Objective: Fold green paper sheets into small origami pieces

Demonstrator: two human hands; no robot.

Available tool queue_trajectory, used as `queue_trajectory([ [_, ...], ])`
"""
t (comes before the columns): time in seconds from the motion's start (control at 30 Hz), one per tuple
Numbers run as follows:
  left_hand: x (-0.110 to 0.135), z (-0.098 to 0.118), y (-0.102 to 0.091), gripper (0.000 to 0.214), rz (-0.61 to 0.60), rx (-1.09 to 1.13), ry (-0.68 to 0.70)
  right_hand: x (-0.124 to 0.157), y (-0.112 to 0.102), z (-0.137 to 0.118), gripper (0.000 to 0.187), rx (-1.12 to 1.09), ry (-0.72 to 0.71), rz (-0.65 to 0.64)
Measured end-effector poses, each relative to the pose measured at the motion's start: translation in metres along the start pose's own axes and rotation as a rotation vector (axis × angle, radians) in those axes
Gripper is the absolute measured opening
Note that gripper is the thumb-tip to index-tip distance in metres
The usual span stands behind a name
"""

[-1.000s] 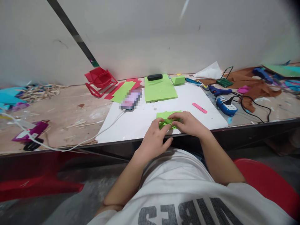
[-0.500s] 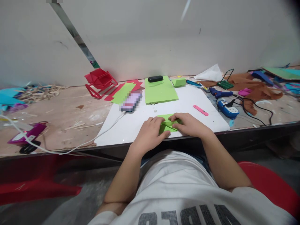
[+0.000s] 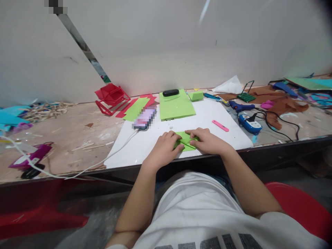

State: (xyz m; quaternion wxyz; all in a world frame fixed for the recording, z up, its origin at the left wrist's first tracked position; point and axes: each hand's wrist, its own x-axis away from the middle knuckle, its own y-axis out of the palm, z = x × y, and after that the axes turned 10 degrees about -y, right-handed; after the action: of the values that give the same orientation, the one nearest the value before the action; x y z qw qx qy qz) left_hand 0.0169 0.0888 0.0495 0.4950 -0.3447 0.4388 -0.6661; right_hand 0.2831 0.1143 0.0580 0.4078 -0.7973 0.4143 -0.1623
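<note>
A small piece of green folded paper [image 3: 187,141] lies on a white sheet [image 3: 145,141] near the front edge of the workbench. My left hand [image 3: 163,150] presses on its left side with curled fingers, thumb on the paper. My right hand [image 3: 206,141] holds its right side, fingers bent over the top edge. Both hands cover most of the paper.
Behind lie a green sheet [image 3: 175,105] with a black case [image 3: 170,92], a phone [image 3: 144,118] on a white cable, a pink cutter [image 3: 220,125], a red paper chair [image 3: 111,97], blue glue guns [image 3: 249,122] with black cords, brown scraps [image 3: 282,103] and a purple tool [image 3: 31,155].
My left hand came up from the bench edge onto the green paper. Both hands now sit closer together on it, and the paper looks folded smaller.
</note>
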Motion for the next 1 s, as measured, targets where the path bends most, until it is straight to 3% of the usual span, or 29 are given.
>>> queue_trajectory([
  [0.13, -0.009, 0.007, -0.009, 0.023, -0.028, -0.034, -0.035, 0.000, 0.003, 0.002, 0.006, 0.012, 0.005, 0.017],
  [0.27, -0.015, 0.021, -0.011, 0.019, -0.019, -0.040, -0.124, -0.001, 0.006, 0.002, 0.026, 0.051, 0.006, 0.034],
  [0.47, -0.018, 0.038, -0.004, 0.022, 0.002, -0.053, -0.201, -0.002, 0.006, 0.001, 0.033, 0.079, 0.003, 0.007],
  [0.73, -0.019, 0.036, -0.002, 0.016, -0.016, -0.069, -0.214, 0.002, 0.002, 0.003, 0.028, 0.116, 0.034, -0.008],
  [0.9, -0.017, 0.035, 0.000, 0.007, 0.007, -0.078, -0.211, 0.002, 0.003, 0.006, 0.013, 0.136, 0.031, -0.007],
  [1.0, -0.019, 0.032, 0.000, 0.016, 0.031, -0.113, -0.187, 0.002, 0.004, 0.007, 0.015, 0.139, 0.025, -0.005],
])
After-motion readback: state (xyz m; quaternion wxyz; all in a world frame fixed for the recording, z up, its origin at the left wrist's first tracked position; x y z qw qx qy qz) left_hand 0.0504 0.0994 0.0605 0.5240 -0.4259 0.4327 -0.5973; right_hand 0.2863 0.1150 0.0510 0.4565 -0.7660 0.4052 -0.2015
